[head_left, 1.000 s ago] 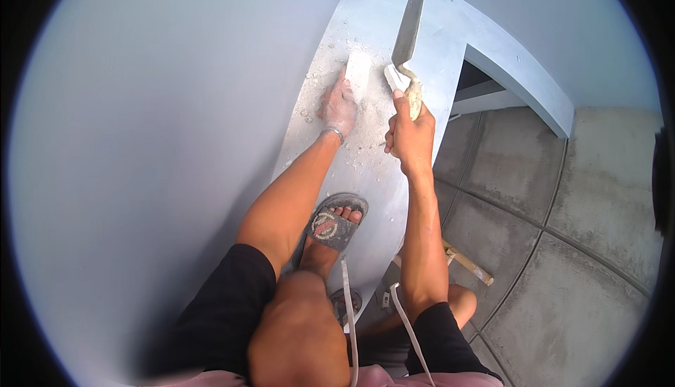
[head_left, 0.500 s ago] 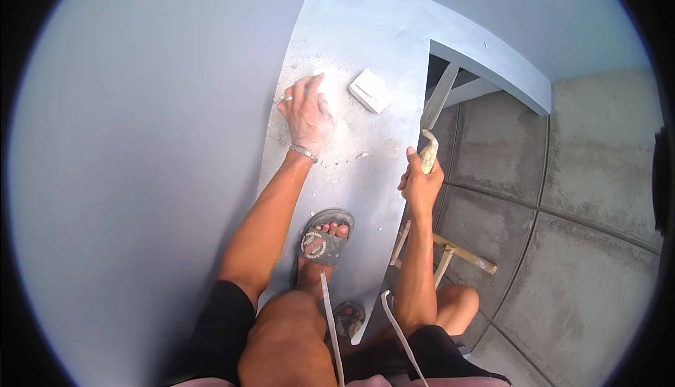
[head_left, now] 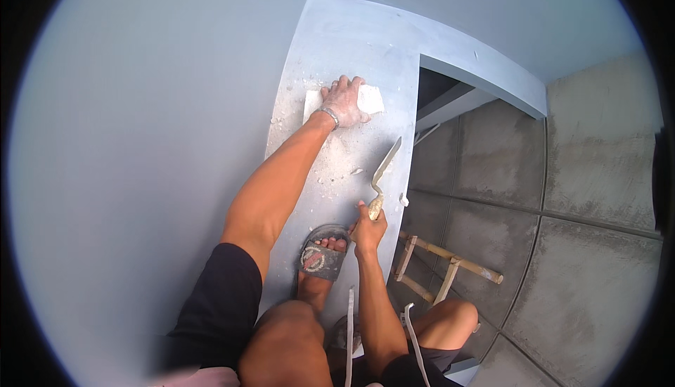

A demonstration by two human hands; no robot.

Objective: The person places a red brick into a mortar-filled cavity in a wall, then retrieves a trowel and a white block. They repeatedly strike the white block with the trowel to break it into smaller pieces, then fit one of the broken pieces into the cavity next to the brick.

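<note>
The left hand rests with its fingers across a white block on the ledge; I cannot tell if they grip. Another block lies nearer the ledge's left edge. The right hand grips a trowel, near the right edge.

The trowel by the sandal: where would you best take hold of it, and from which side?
Probably by its pale handle, from the person's near side, where the right hand grips it. The handle points back toward the person; beyond the bent neck, the thin blade points away, leaving fingers clear of its edges.
</note>
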